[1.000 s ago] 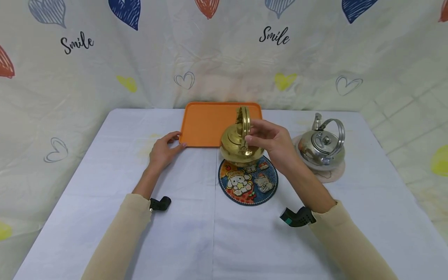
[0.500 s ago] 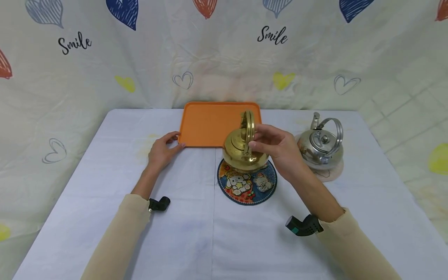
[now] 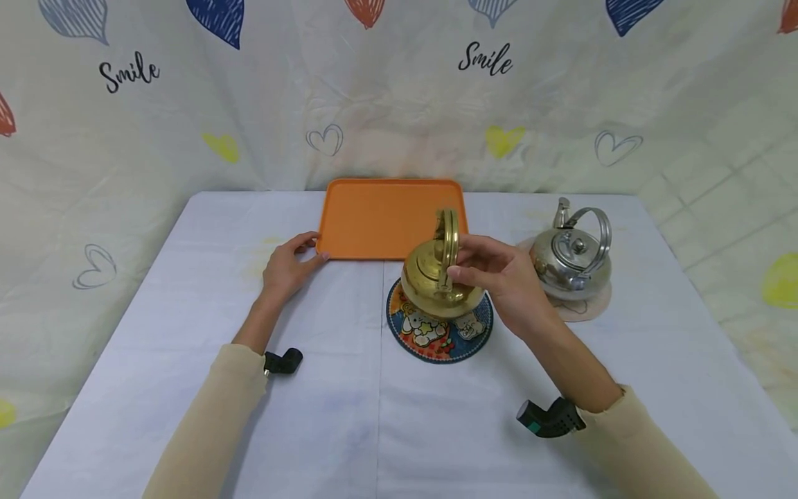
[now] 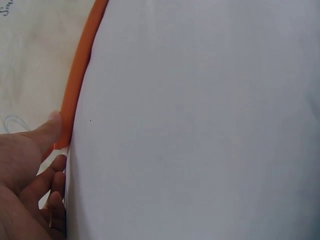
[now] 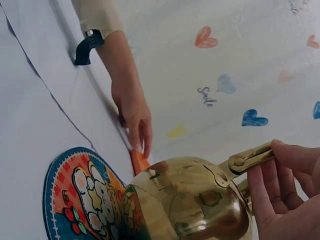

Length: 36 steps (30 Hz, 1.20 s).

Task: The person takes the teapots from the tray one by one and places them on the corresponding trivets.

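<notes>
A gold kettle [image 3: 436, 284] hangs from my right hand [image 3: 501, 277], whose thumb and fingers grip its upright arched handle [image 3: 447, 242]. The kettle's base overlaps the back half of a round cartoon coaster [image 3: 439, 346] in the head view. Seen from the right wrist, the shiny kettle body [image 5: 195, 200] is close over the coaster [image 5: 75, 200]. My left hand [image 3: 288, 270] holds the near left corner of an orange tray [image 3: 374, 222], thumb at the front edge and fingers at the left side. In the left wrist view the thumb presses the tray's end [image 4: 75, 95].
To the right, a silver kettle [image 3: 570, 260] stands on a pale round coaster [image 3: 589, 308], close to my right forearm. A white cloth [image 3: 337, 416] covers the table. Behind the tray hangs a heart-printed curtain [image 3: 399, 90].
My right hand has brought the gold kettle toward me and slightly to the right, lower over the cartoon coaster. My left hand keeps its hold on the tray corner.
</notes>
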Motion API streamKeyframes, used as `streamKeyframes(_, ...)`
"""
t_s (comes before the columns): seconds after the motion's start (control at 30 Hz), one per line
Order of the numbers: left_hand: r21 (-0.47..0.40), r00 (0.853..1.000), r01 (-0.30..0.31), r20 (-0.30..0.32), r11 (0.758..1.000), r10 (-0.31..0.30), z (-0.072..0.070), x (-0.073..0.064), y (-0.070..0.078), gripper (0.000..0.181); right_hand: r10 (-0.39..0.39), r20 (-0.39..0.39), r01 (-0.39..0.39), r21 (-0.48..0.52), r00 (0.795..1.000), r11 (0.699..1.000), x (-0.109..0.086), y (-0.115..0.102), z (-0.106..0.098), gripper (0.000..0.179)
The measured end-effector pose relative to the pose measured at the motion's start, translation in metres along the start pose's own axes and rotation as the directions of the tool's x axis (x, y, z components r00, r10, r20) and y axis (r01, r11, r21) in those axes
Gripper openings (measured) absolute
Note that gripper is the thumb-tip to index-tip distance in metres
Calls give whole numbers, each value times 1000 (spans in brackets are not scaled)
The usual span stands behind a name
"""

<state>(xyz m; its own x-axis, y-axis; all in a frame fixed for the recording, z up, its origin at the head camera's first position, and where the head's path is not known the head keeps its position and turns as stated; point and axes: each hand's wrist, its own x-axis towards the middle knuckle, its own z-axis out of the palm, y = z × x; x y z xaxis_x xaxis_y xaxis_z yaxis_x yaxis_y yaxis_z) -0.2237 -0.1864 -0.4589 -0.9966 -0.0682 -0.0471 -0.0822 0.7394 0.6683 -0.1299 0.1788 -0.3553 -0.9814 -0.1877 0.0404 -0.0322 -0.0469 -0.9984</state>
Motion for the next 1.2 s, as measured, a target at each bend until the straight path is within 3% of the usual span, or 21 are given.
streamKeyframes(0.23, -1, 1000, 1, 9, 1000, -1, -2, -1, 1, 55, 21, 14, -21, -38, 1000, 999, -6, 5, -1, 37)
streamKeyframes(0.57, -16, 1000, -15, -2, 1000, 15, -1, 0, -1, 53, -16, 22, 17, -53, 1000, 998, -15, 12, -1, 38)
streamKeyframes(1.2, 0, 1000, 5, -6, 1000, -5, 1, 1, 0, 55, -84, 75, 84, 15, 994, 996, -28, 20, -1, 42)
